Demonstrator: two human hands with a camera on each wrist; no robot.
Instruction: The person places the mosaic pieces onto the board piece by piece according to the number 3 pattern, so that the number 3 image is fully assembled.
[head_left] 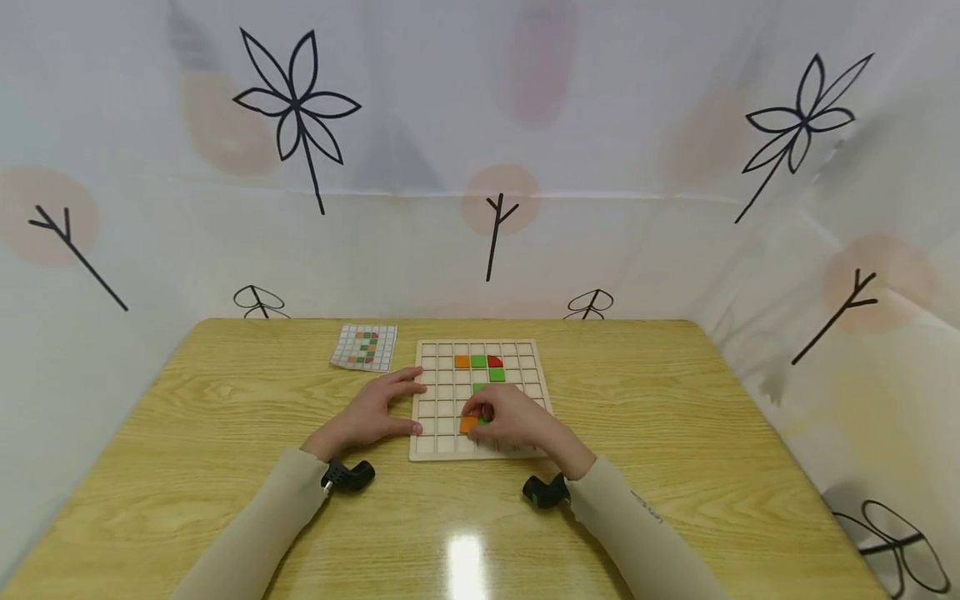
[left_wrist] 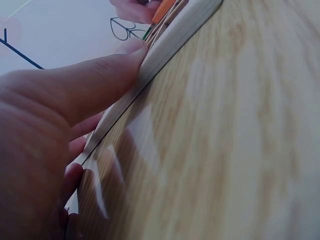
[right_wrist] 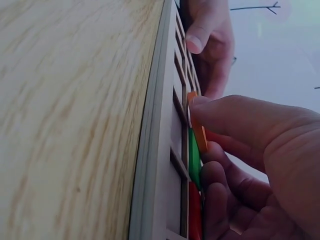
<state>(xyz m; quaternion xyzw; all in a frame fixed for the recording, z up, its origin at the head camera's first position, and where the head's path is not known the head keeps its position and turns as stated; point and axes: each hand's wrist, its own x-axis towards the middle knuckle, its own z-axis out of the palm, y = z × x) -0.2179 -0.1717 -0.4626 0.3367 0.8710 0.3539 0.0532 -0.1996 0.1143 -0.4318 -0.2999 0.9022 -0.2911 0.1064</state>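
A pale wooden grid board (head_left: 446,447) lies on the table, with square cells. My left hand (head_left: 372,410) touches its left edge with spread fingers; in the left wrist view the thumb (left_wrist: 100,82) presses on the rim. My right hand (head_left: 516,414) pinches an orange square tile (head_left: 468,425) over the lower part of the board. The right wrist view shows this orange tile (right_wrist: 199,131) tilted between thumb and fingers, beside a green tile (right_wrist: 194,157) and a red tile (right_wrist: 194,212) in the board. My right hand partly hides that area from above.
Higher on the board sit an orange tile (head_left: 462,362), a green tile (head_left: 478,362), a red rounded tile (head_left: 495,362) and another green tile (head_left: 497,375). A paper card (head_left: 345,358) printed with a coloured grid lies left of the board. A patterned cloth (head_left: 420,250) hangs behind the table.
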